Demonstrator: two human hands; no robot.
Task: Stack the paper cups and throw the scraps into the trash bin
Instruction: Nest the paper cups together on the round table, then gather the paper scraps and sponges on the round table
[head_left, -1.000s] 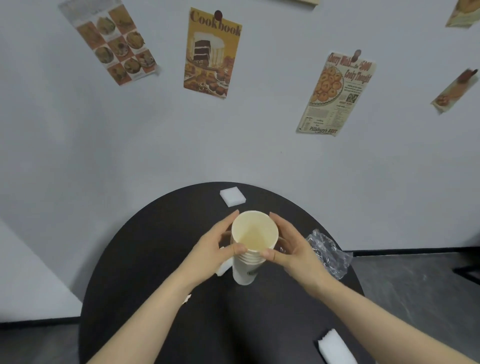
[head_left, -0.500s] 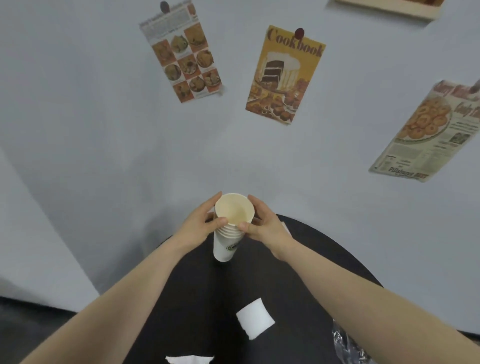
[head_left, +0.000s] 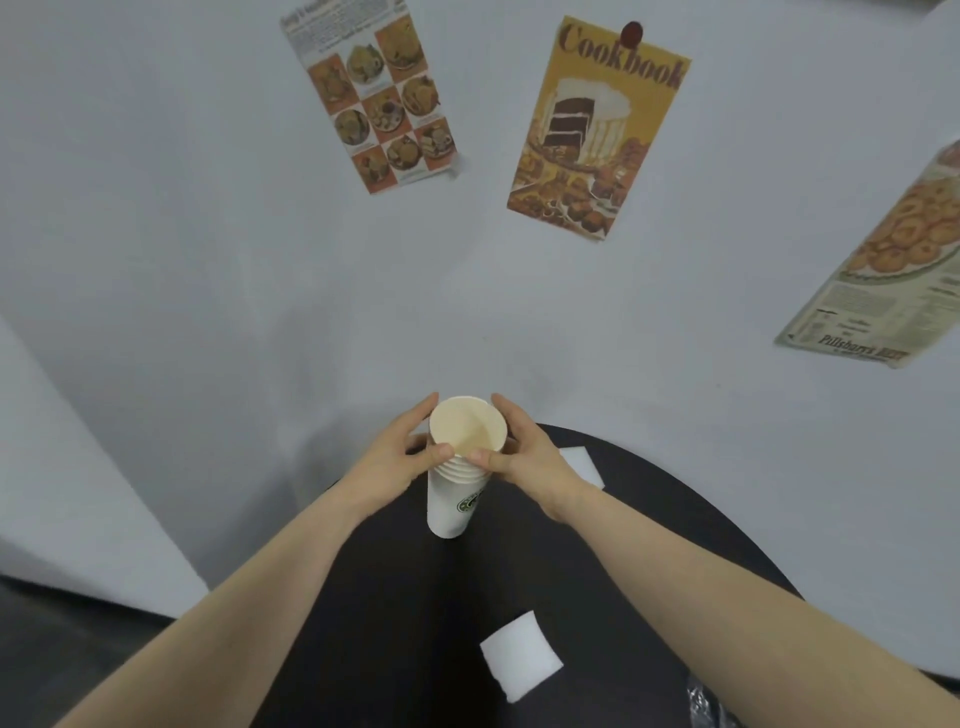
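Observation:
A stack of several white paper cups with a green logo stands upright on the round black table, near its far edge. My left hand grips the rims at the top of the stack from the left, thumb in front. My right hand grips the same rims from the right. A white square scrap lies on the table near me. Another white scrap lies behind my right wrist. No trash bin is in view.
A crumpled clear plastic wrapper shows at the bottom right, partly behind my right forearm. The grey wall rises just beyond the table, with food posters pinned to it. Dark floor lies to the lower left.
The stack, held in both hands, now stands further out at the table's far edge. My view has swung left and forward, so the scraps now lie nearer me.

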